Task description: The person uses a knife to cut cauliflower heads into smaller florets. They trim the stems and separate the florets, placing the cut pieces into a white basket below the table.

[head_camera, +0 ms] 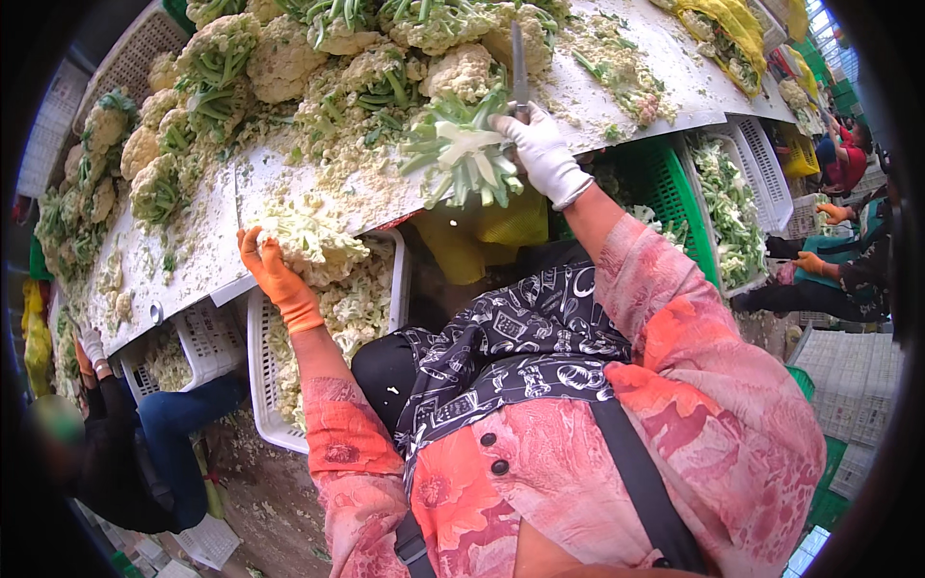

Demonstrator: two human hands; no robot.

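Observation:
My left hand (pixel 278 278), in an orange glove, holds a cut piece of cauliflower (pixel 312 235) at the table edge, over a white crate (pixel 269 404) of cauliflower pieces. In my right hand (pixel 543 148), in a white glove, is a knife (pixel 519 68) with its blade pointing away from me. The same hand's fingers hold a leafy cauliflower stalk (pixel 462 148) with pale cut faces, just past the table's near edge. Whole cauliflower heads (pixel 285 61) with green stems are heaped on the far side of the white table (pixel 274 166).
A green crate (pixel 686 195) and a white crate of leaf trimmings (pixel 726 209) stand at the right, below the table. Crumbs and scraps cover much of the tabletop. A co-worker in dark clothes (pixel 115 462) sits at the left; other people are at the far right.

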